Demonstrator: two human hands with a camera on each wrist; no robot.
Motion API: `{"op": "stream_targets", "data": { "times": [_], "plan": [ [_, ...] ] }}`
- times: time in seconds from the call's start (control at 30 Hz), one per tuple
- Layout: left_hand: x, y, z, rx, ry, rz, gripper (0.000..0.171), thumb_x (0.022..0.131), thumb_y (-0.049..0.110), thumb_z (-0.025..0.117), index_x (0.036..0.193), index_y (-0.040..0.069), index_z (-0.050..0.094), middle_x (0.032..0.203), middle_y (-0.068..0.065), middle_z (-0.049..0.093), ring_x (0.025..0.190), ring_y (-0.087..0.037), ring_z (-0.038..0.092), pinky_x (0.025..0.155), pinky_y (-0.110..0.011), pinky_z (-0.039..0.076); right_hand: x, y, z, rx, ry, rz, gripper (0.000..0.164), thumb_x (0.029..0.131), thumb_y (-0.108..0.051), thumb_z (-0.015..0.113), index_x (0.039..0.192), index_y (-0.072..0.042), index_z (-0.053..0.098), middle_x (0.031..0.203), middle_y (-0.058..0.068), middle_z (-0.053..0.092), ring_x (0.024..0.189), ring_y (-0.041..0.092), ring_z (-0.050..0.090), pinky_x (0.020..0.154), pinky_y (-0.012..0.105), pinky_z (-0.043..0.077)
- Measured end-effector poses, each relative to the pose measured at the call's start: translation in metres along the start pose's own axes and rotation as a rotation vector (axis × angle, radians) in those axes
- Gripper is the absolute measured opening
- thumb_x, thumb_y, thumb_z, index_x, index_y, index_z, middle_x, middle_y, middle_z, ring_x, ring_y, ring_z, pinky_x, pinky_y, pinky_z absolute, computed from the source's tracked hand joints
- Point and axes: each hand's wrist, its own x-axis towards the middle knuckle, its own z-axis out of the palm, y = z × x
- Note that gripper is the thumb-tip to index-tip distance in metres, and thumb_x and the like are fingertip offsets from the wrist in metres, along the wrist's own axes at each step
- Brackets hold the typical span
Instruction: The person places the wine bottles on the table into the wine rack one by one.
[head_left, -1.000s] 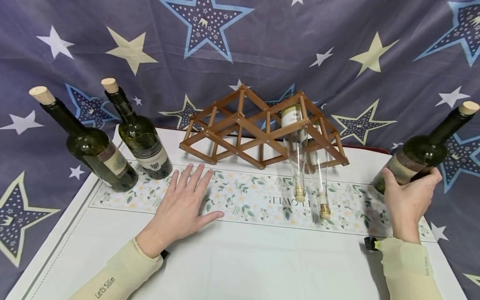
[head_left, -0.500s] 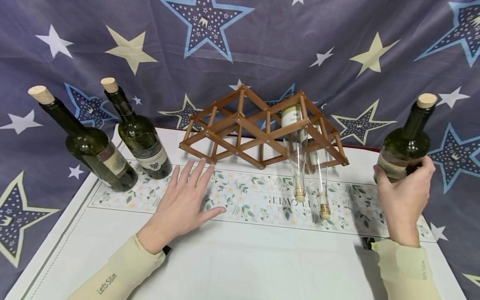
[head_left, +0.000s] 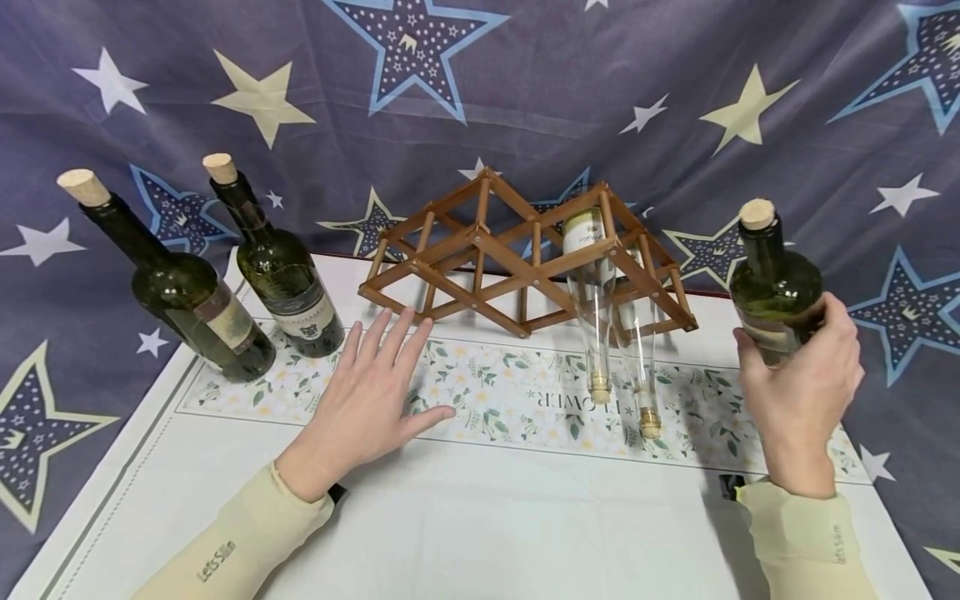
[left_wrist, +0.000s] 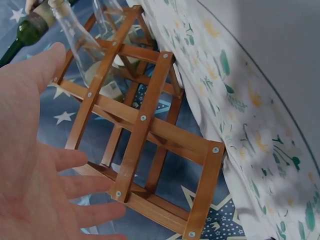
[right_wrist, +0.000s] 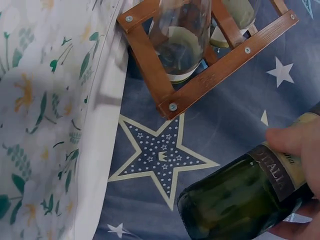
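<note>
At the right, my right hand (head_left: 802,392) grips a dark green corked wine bottle (head_left: 776,287) round its label. The hand hides its lower part in the head view; the right wrist view shows the rounded base end of the wine bottle (right_wrist: 230,200) pointing toward the rack. My left hand (head_left: 363,404) holds nothing, fingers spread, near the front left of the wooden wine rack (head_left: 537,273). Two clear corked bottles lie in the rack's right part, a left one (head_left: 595,308) and a right one (head_left: 637,333), necks toward me.
Two more dark green corked bottles, an outer one (head_left: 187,292) and an inner one (head_left: 288,287), stand at the table's left. A flower-print runner (head_left: 480,392) crosses the white table (head_left: 525,525). A star-patterned curtain (head_left: 555,92) hangs close behind the rack.
The wine bottle in my right hand has moved left toward the rack, its neck swinging from leaning right to leaning slightly left. My left hand has shifted only slightly.
</note>
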Motion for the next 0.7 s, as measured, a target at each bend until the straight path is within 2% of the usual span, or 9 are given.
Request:
{"op": "stream_targets", "data": {
  "times": [0.23, 0.4, 0.53, 0.7],
  "plan": [
    [0.006, 0.002, -0.003, -0.013, 0.045, 0.018, 0.114, 0.086, 0.078, 0.070, 0.166, 0.006, 0.033, 0.167, -0.024, 0.034, 0.152, -0.051, 0.030, 0.123, -0.069, 0.021, 0.000, -0.015, 0.000, 0.016, 0.028, -0.120, 0.077, 0.086, -0.015, 0.088, 0.151, -0.008, 0.047, 0.143, 0.023, 0.057, 0.132, 0.046, 0.049, 0.109, 0.059, 0.034],
    [0.008, 0.003, -0.005, -0.017, 0.058, 0.026, 0.115, 0.086, 0.076, 0.071, 0.167, 0.006, 0.029, 0.168, -0.025, 0.032, 0.153, -0.050, 0.029, 0.124, -0.067, 0.019, 0.000, -0.029, 0.001, 0.036, 0.047, -0.193, 0.076, 0.083, -0.010, 0.089, 0.148, -0.007, 0.051, 0.141, 0.023, 0.059, 0.129, 0.048, 0.050, 0.112, 0.057, 0.031],
    [0.009, 0.004, -0.007, -0.023, 0.081, 0.035, 0.115, 0.087, 0.073, 0.073, 0.167, 0.004, 0.028, 0.168, -0.025, 0.032, 0.154, -0.049, 0.029, 0.126, -0.064, 0.017, 0.000, -0.037, 0.002, 0.032, 0.054, -0.253, 0.076, 0.081, -0.009, 0.088, 0.148, -0.007, 0.052, 0.141, 0.024, 0.059, 0.125, 0.050, 0.050, 0.115, 0.059, 0.027],
    [0.011, 0.006, -0.009, -0.027, 0.117, 0.046, 0.114, 0.086, 0.069, 0.076, 0.166, 0.002, 0.030, 0.168, -0.025, 0.032, 0.154, -0.048, 0.029, 0.127, -0.062, 0.017, -0.001, -0.041, 0.003, -0.014, 0.012, -0.298, 0.079, 0.080, -0.010, 0.088, 0.151, -0.009, 0.053, 0.144, 0.021, 0.058, 0.128, 0.051, 0.049, 0.120, 0.067, 0.020]
  ]
}}
